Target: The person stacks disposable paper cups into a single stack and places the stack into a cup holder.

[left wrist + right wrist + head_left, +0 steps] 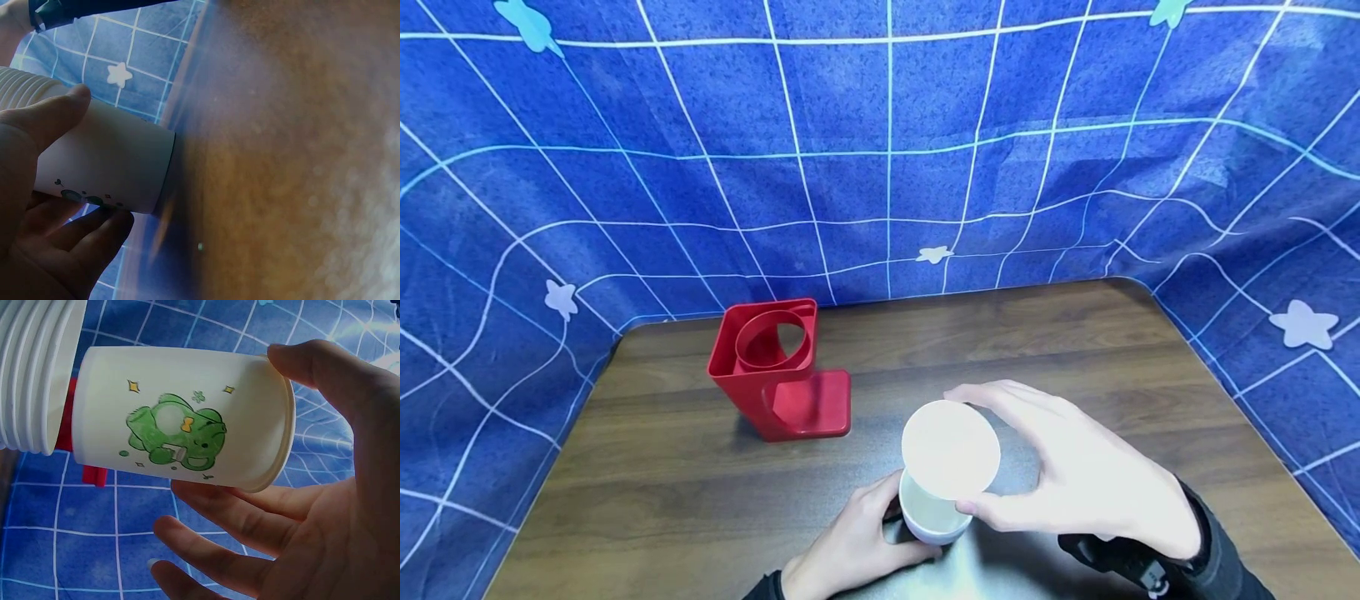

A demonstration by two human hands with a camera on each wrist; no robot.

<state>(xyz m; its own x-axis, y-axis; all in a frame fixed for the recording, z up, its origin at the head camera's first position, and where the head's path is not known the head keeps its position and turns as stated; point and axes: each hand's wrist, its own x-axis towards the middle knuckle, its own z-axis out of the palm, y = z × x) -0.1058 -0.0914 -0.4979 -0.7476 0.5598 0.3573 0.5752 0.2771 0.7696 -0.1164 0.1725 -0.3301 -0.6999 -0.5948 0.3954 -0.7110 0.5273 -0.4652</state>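
Observation:
My right hand (1075, 475) pinches a white paper cup (951, 450) by its rim, just above a stack of paper cups (928, 517). In the right wrist view the cup (181, 431) shows a green frog print, and its base is at the ribbed rims of the stack (34, 375). My right hand's (325, 519) thumb and fingers lie on opposite sides of the rim. My left hand (850, 546) grips the stack low down where it stands on the table. In the left wrist view the thumb and fingers of my left hand (37, 187) wrap the stack (106, 162).
A red plastic cup holder (775, 371) with a round opening on top stands on the dark wooden table (662, 500), to the left and farther back. A blue checked cloth with stars (880, 142) hangs behind and beside the table.

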